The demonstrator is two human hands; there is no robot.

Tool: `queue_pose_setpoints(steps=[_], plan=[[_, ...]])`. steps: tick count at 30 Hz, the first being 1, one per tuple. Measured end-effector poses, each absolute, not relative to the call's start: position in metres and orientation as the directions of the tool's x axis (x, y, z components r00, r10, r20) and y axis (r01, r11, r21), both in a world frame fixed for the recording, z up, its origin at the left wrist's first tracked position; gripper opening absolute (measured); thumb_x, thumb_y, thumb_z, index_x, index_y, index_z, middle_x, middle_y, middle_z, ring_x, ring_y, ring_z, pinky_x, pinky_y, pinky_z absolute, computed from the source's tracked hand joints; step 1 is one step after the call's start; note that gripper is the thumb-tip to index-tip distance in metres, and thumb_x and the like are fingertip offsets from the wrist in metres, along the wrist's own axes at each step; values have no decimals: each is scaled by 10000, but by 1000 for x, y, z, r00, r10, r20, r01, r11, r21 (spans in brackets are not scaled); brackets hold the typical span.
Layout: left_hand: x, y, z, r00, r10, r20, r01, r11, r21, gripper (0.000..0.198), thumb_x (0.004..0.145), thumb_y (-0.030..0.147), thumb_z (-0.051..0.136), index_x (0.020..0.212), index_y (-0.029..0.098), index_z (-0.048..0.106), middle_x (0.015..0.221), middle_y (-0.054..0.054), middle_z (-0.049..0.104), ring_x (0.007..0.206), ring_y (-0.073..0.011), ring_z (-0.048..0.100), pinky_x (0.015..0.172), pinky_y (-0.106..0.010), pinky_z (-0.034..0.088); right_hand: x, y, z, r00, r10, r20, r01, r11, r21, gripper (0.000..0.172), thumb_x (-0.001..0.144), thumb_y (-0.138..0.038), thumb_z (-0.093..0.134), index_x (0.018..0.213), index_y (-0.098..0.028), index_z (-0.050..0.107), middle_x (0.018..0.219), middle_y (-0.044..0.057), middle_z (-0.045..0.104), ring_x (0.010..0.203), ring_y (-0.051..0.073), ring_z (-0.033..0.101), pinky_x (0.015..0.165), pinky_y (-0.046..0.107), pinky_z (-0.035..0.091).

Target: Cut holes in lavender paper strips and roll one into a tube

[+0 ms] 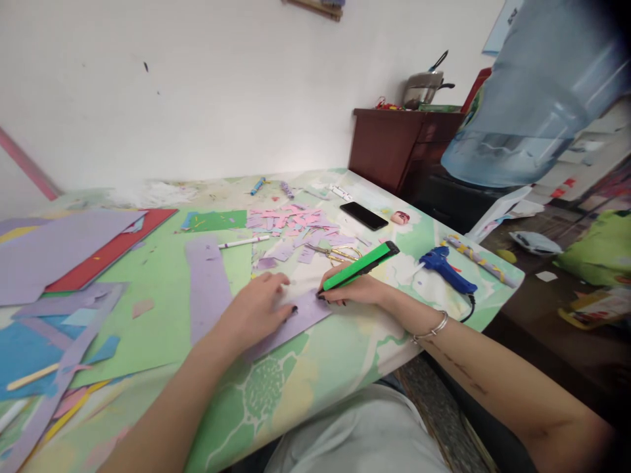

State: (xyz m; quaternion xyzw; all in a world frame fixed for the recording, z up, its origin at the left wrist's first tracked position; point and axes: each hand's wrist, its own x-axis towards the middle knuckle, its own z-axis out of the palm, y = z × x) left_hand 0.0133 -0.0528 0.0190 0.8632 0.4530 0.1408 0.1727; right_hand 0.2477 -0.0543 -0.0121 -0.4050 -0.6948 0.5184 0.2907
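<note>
My right hand (pixel 348 284) is closed round a green utility knife (pixel 362 265), its tip down at a purple paper piece (pixel 296 323) near the table's front edge. Fingers spread, my left hand (pixel 261 309) lies on the left part of that same piece. To the left of it, a purple paper strip (pixel 210 279) rests on a large green sheet (pixel 158 315). Gold-handled scissors (pixel 335 251) lie just beyond my right hand, beside a heap of pink and purple paper scraps (pixel 300 226). A white marker (pixel 244 242) sits across the top of the strip.
A blue glue gun (pixel 448 269) and a decorated stick (pixel 483 261) lie at the table's right. Farther back is a black phone (pixel 363 215). Coloured sheets (pixel 64 249) and offcuts cover the left side. A large water bottle (pixel 522 105) stands beyond the right edge.
</note>
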Motion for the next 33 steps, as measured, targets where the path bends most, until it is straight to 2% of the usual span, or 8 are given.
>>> queue_pose_setpoints(steps=[2, 5, 10, 19, 33], plan=[[24, -57, 10, 660, 731, 174, 636, -666, 389, 368, 752, 323, 572, 1102, 210, 579, 1044, -83, 580, 983, -244, 525, 841, -376, 422, 249, -52, -10, -511, 859, -42, 256, 105, -961, 114, 700, -219, 646, 762, -123, 644, 535, -34, 557, 475, 78, 493, 456, 189, 422], [30, -56, -1, 733, 652, 193, 547, -734, 403, 234, 779, 317, 580, 982, 229, 657, 999, -64, 588, 962, -226, 520, 848, -363, 430, 250, -48, -8, -520, 851, -74, 257, 73, -964, 136, 678, -224, 665, 768, -121, 658, 549, -27, 580, 487, 85, 519, 466, 194, 439], [25, -44, -12, 728, 645, 233, 492, -728, 478, 301, 749, 372, 636, 1019, 244, 672, 1028, -53, 586, 976, -215, 514, 882, -364, 431, 250, -46, -3, -545, 837, -57, 258, 102, -961, 145, 644, -224, 696, 736, -115, 668, 545, -19, 592, 481, 91, 528, 471, 209, 455], [24, -40, -14, 737, 646, 199, 467, -699, 542, 298, 740, 363, 652, 1024, 271, 669, 1025, -49, 543, 985, -213, 497, 894, -376, 420, 250, -43, -4, -558, 828, -49, 272, 127, -954, 132, 651, -222, 693, 715, -109, 673, 524, -20, 579, 450, 78, 503, 438, 193, 430], [24, -41, -9, 788, 591, 172, 444, -740, 505, 260, 797, 365, 577, 1032, 273, 638, 1068, -51, 525, 992, -225, 463, 894, -392, 390, 248, -45, -3, -555, 830, -49, 291, 139, -946, 121, 649, -206, 681, 722, -109, 676, 512, -23, 565, 440, 74, 477, 428, 195, 407]])
